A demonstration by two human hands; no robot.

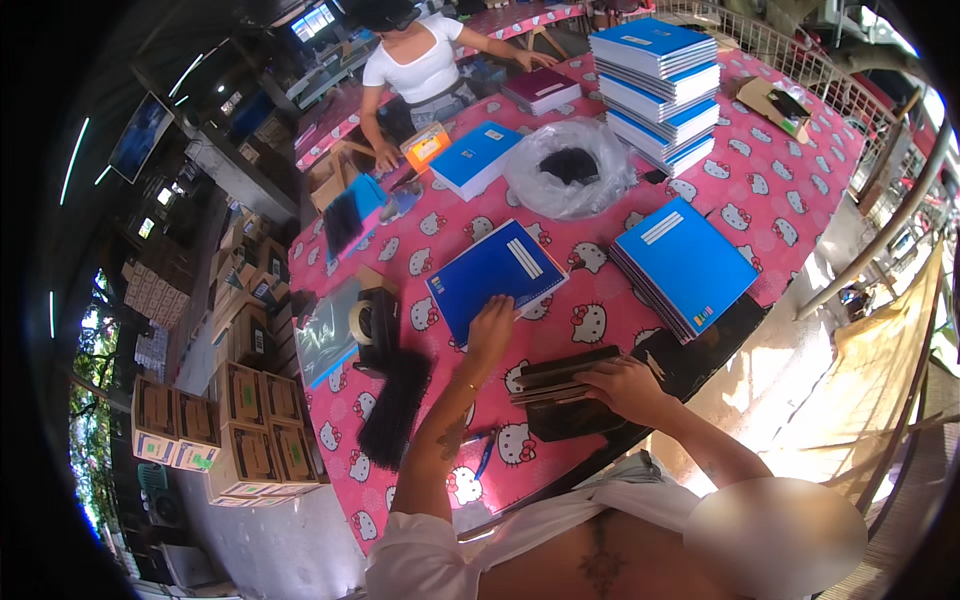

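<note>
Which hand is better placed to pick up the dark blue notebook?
Left. The left hand already rests on the dark blue notebook's near edge, while the right hand lies on the dark stack by the table edge.

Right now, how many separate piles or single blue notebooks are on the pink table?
4: one under the left hand at, a pile right, a tall stack, one far left. Others may be hidden.
</note>
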